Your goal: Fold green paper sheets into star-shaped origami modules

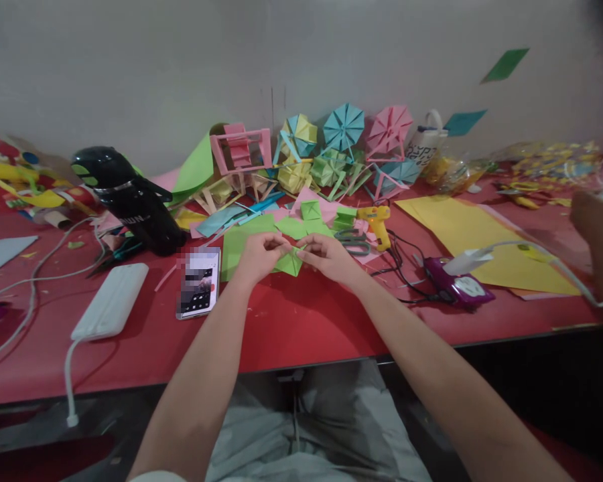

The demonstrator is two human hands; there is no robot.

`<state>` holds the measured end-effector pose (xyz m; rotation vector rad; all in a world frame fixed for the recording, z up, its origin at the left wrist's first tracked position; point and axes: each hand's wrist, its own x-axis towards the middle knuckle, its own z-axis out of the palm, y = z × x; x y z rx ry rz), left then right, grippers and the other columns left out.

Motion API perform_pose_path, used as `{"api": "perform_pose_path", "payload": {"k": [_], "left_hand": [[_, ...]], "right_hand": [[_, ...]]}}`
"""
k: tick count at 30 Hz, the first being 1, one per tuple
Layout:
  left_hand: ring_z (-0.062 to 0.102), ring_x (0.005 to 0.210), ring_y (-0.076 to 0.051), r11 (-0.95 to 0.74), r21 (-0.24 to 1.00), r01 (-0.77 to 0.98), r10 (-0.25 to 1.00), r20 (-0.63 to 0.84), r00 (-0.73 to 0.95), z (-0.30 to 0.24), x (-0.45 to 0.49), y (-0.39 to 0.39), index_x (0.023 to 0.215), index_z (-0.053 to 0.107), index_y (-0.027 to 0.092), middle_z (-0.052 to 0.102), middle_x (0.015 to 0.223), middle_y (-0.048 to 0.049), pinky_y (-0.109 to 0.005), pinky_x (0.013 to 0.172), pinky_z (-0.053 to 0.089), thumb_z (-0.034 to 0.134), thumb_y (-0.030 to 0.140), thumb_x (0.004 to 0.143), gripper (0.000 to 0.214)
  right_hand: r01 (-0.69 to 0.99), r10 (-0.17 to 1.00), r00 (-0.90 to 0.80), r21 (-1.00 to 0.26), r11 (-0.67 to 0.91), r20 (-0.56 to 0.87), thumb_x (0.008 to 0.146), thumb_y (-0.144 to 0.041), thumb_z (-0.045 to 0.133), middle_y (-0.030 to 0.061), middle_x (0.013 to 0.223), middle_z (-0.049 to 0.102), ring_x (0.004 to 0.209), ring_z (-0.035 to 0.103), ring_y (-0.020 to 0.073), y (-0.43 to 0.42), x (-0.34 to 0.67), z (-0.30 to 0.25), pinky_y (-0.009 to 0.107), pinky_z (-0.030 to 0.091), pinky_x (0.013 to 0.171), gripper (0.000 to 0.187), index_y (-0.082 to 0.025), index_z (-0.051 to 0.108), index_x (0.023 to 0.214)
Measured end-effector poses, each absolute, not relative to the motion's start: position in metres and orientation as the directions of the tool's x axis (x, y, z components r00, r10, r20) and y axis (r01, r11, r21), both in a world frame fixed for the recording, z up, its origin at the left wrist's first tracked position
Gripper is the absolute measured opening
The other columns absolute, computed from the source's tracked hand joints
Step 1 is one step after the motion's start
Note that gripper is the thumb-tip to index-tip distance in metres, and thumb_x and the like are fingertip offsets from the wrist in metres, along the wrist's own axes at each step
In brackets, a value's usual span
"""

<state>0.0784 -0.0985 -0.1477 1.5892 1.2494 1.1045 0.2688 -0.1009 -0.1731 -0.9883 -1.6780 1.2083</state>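
Note:
Between my two hands is a small piece of folded green paper (289,264), creased into a pointed shape. My left hand (264,253) pinches its left side, and my right hand (326,256) pinches the right. The fingertips nearly meet at its upper edge and cover part of it. Beneath and behind lies a larger green paper sheet (234,244). A small folded green square (310,210) sits just beyond my hands. Close to my right hand are grey-handled scissors (354,244) and a yellow glue gun (376,224).
A phone (201,284), a white power bank (111,301) and a black bottle (130,201) are on the left. A purple power strip (455,282) and yellow sheets (502,258) lie right. Folded paper wheels (344,127) line the wall. Another person's hand (600,234) is at far right.

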Motion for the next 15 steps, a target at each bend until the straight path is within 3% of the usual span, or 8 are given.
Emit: {"api": "perform_pose_path", "payload": {"k": [3,6,8,11,15], "left_hand": [[0.068,0.081,-0.021,-0.201,0.926,0.321,0.979,0.181,0.091,-0.153,0.074,-0.095,0.082,0.072,0.02,0.075,0.086,-0.0073,-0.036,0.081,0.056,0.068,0.037,0.082,0.018],[0.068,0.108,-0.03,-0.201,0.77,0.606,0.976,0.212,0.054,-0.158,0.07,-0.094,0.098,0.071,0.017,0.074,0.113,-0.0153,-0.047,0.101,0.05,0.068,0.035,0.082,0.024],[0.056,0.132,-0.039,-0.161,0.623,0.765,0.983,0.173,0.067,-0.161,0.069,-0.096,0.117,0.067,0.015,0.061,0.14,-0.0231,-0.055,0.113,0.038,0.073,0.035,0.079,0.043],[0.037,0.149,-0.045,-0.094,0.508,0.856,0.995,0.067,0.069,-0.166,0.069,-0.098,0.135,0.057,0.014,0.042,0.158,-0.0277,-0.062,0.119,0.027,0.073,0.038,0.08,0.062],[0.053,0.136,-0.043,-0.1,0.565,0.819,0.994,0.096,0.055,-0.174,0.063,-0.094,0.13,0.06,0.019,0.062,0.14,-0.0226,-0.059,0.113,0.037,0.066,0.029,0.085,0.046]], "right_hand": [[0.051,0.949,-0.177,-0.96,0.275,0.263,0.077,-0.052,0.077,-0.0042,0.064,0.062,0.056,0.06,0.0114,-0.096,0.273,-0.173,0.023,0.048,0.052,0.037,-0.022,0.06,0.088],[-0.077,0.975,0.075,-0.974,0.213,0.208,0.081,-0.056,0.074,0.0009,0.085,0.073,0.066,0.069,0.0132,-0.092,0.276,-0.172,0.026,0.057,0.06,0.044,-0.024,0.058,0.107],[-0.112,0.993,0.051,-0.987,0.114,0.109,0.083,-0.06,0.071,0.0061,0.097,0.076,0.066,0.072,0.0152,-0.093,0.275,-0.173,0.029,0.059,0.06,0.055,-0.025,0.055,0.123],[-0.021,0.987,-0.05,-0.988,0.152,0.153,0.085,-0.062,0.068,0.0091,0.097,0.078,0.069,0.073,0.0172,-0.098,0.272,-0.174,0.03,0.059,0.06,0.063,-0.022,0.054,0.131],[0.191,0.94,-0.146,-0.923,0.333,0.309,0.088,-0.058,0.066,0.0066,0.088,0.078,0.068,0.07,0.0164,-0.104,0.273,-0.175,0.032,0.058,0.067,0.053,-0.02,0.062,0.124]]}}
